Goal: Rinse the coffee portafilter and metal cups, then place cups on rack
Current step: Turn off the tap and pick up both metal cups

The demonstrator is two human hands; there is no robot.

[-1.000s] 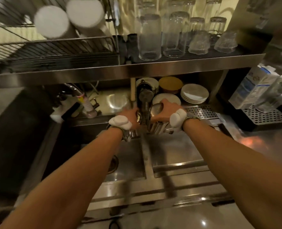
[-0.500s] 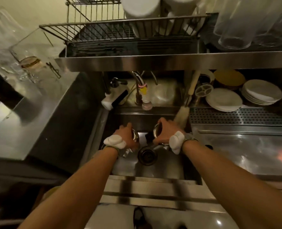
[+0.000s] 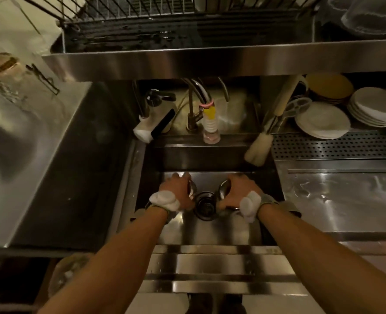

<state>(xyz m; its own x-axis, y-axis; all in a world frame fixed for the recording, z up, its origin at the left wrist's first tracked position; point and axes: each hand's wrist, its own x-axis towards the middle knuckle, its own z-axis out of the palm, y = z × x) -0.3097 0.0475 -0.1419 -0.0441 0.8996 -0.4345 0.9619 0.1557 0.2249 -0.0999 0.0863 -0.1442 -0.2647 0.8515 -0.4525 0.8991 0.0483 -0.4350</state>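
2 bare forearms reach forward from the bottom edge over the steel front lip of the sink, each wrist wrapped in a white band. The left hand has its fingers clenched around a metal cup, of which only a shiny sliver shows at the inner side of the hand. The right hand grips a second metal cup the same way, its round rim tilted inward toward the other cup. Both cups are held low inside the basin, on either side of the dark round drain and just above it (whether either cup touches the basin floor cannot be told).

Beyond the hands, at the back rim of the sink, stands a faucet with a yellow and white ribbed hose end. To its left is a white and black dispenser. A pale bottle brush leans over the sink's right rear corner. To the right lies a steel surface with a perforated strip behind it, where stacks of white plates sit. Farthest back, on a steel shelf above the faucet, is the wire rack.
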